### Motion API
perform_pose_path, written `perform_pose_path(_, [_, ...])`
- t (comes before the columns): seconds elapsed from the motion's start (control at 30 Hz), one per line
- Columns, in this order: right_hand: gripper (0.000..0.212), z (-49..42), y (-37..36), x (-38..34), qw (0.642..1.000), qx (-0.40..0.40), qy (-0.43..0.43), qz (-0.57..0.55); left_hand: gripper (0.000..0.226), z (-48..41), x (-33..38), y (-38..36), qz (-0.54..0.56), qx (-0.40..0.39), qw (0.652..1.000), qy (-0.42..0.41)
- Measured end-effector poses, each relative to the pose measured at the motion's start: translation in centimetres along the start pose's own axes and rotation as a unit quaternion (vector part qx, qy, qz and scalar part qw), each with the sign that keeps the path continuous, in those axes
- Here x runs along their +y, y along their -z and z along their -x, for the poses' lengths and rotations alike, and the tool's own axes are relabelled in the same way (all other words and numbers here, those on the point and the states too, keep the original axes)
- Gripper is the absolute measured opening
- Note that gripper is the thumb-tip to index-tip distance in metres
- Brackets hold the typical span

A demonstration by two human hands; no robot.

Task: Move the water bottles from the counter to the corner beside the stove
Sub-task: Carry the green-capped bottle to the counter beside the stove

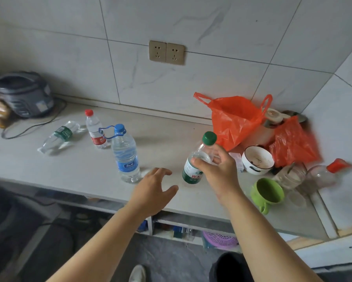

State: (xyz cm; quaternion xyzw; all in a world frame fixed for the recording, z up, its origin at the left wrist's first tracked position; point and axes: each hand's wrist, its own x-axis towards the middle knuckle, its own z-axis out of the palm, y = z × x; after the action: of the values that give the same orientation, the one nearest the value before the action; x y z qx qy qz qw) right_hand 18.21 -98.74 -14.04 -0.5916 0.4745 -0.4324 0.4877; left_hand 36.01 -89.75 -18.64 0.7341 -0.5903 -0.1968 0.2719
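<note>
My right hand grips a clear bottle with a green cap and green label around its upper body, tilted a little, its base at the counter. My left hand hovers open just right of an upright large bottle with a blue cap, blue label and blue carry loop, not touching it. Behind stands a smaller red-capped, red-labelled bottle. A green-labelled bottle lies on its side at the left.
Two orange plastic bags, a white bowl, a green cup, clear jars and a red-capped container crowd the right corner. A dark rice cooker with its cord sits far left. Wall sockets are above.
</note>
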Motion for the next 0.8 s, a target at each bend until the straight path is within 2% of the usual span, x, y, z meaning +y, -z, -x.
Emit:
perform_pose_path(0.17, [0.043, 2.2, -0.8, 0.4, 0.997, -0.081, 0.002, -0.01, 0.051, 4.8, 0.1, 0.5, -0.012, 0.046, 0.997, 0.054])
perform_pose_path(0.33, [0.053, 5.0, -4.7, -0.1, 0.985, -0.171, -0.008, -0.014, 0.052, 9.8, -1.6, 3.0, -0.026, 0.102, 0.987, 0.125])
perform_pose_path(0.47, [0.05, 7.8, -9.0, -1.4, 0.968, -0.25, 0.008, -0.019, 0.053, 14.7, -3.8, 5.4, -0.03, 0.155, 0.973, 0.165])
perform_pose_path(0.57, [0.056, 10.7, -12.9, -2.4, 0.954, -0.298, 0.017, -0.017, 0.045, 19.1, -5.8, 7.4, -0.03, 0.2, 0.96, 0.195])
perform_pose_path(0.67, [0.061, 14.3, -17.2, -3.2, 0.939, -0.341, 0.026, -0.016, 0.047, 24.1, -8.2, 9.4, -0.022, 0.243, 0.941, 0.236])
perform_pose_path(0.8, [0.047, 20.7, -22.8, -4.6, 0.92, -0.389, 0.046, -0.023, 0.051, 31.2, -11.3, 12.5, 0.001, 0.295, 0.913, 0.283])
